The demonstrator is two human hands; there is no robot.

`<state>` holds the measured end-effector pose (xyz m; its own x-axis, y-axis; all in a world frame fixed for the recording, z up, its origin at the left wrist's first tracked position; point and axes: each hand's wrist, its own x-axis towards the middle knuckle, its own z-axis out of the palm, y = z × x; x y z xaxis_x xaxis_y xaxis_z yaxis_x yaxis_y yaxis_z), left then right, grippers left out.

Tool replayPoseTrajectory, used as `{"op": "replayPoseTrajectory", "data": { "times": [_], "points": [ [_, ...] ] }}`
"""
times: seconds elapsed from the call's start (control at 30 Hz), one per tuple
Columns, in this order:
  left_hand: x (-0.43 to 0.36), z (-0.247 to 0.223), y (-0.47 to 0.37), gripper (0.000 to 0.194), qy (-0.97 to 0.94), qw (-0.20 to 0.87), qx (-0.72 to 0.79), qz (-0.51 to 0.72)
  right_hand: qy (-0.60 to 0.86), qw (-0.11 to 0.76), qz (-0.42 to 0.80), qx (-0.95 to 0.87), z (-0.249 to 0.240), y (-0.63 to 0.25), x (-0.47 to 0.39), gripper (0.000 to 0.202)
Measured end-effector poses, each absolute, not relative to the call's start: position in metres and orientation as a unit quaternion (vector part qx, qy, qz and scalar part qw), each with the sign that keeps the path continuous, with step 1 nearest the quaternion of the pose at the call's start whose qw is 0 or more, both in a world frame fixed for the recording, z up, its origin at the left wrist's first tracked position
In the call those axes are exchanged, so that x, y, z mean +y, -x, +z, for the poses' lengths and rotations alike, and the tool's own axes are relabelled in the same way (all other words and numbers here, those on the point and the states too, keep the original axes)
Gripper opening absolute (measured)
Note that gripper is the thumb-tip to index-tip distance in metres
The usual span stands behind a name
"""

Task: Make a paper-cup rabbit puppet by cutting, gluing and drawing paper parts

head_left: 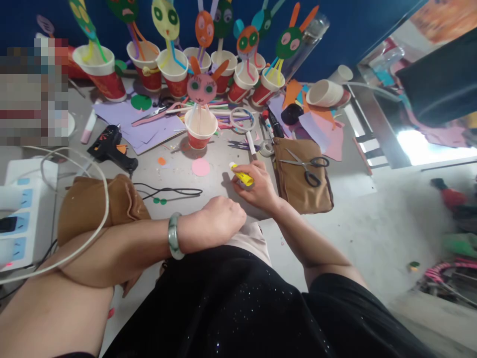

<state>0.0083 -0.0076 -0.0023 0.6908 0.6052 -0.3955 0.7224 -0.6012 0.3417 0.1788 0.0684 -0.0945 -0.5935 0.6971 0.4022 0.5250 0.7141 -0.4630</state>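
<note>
My right hand [259,186] is wrapped round a yellow glue stick [244,176], its white end pointing up and left above the table. In front of my body, close to the table's near edge, my left hand [219,219] is closed in a fist; its fingers are turned away, so anything inside is hidden. A pink paper circle [200,167] lies flat beyond the two hands. Behind it stands a red and white paper cup [200,130] with a pink paper face [201,89] on straws, orange ears on top. Two small green circles [160,201] lie near my left forearm.
Several cups with paper-face straws [173,72] line the back. A black glue gun [112,149] and a power strip [22,214] with a looping white cable are at left. Scissors [305,164] rest on a brown pouch [320,194] at right. Purple paper [149,132] lies behind.
</note>
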Motion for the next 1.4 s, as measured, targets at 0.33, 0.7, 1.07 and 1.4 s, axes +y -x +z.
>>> {"op": "replayPoseTrajectory", "data": {
  "times": [0.33, 0.7, 1.07, 1.4],
  "points": [
    [-0.019, -0.016, -0.014, 0.036, -0.888, 0.152, 0.420, -0.115, 0.334, 0.301, 0.099, -0.888, -0.110, -0.177, 0.075, 0.025],
    [-0.017, -0.021, -0.013, 0.037, -0.871, 0.157, 0.444, -0.139, 0.340, 0.274, 0.091, -0.895, -0.105, -0.175, 0.078, 0.023],
    [-0.007, -0.015, -0.012, 0.042, -0.863, 0.181, 0.445, -0.155, 0.308, 0.274, 0.065, -0.909, -0.102, -0.177, 0.087, 0.021],
    [-0.002, -0.016, -0.013, 0.043, -0.857, 0.193, 0.447, -0.171, 0.302, 0.253, 0.055, -0.917, -0.103, -0.178, 0.092, 0.019]
  ]
}}
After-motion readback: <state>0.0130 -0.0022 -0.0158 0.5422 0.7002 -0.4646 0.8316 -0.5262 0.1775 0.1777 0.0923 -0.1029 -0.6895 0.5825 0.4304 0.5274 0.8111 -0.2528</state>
